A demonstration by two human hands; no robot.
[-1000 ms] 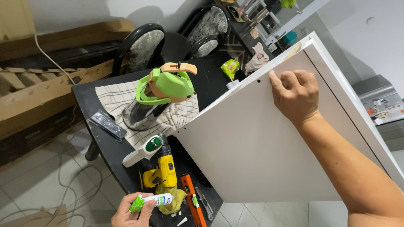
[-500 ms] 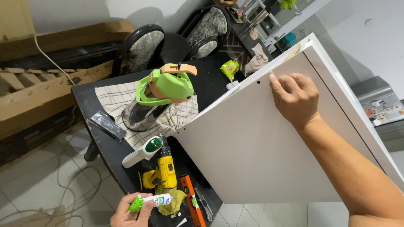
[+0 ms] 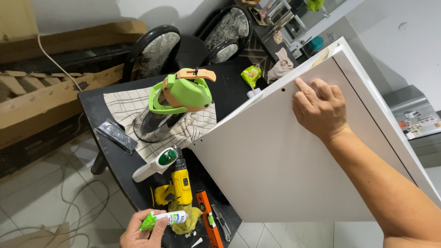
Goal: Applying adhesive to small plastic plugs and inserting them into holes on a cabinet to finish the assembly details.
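Note:
My right hand (image 3: 319,108) rests on a large white panel (image 3: 275,160) that leans tilted over a black table (image 3: 117,160); the fingertips touch its surface near a small hole by the upper edge. At the bottom of the view my left hand (image 3: 142,229) grips a small white tube with a green cap (image 3: 164,219), held just above the table's near end. A yellow cordless drill (image 3: 178,186) lies right beside that hand.
On the table lie an orange spirit level (image 3: 206,220), a white-and-green bottle (image 3: 156,164), a checked cloth (image 3: 128,108) under a steel kettle with a green lid (image 3: 177,98), and a black flat object (image 3: 115,134). Black chairs (image 3: 156,48) stand behind. Cables run across the tiled floor (image 3: 50,206).

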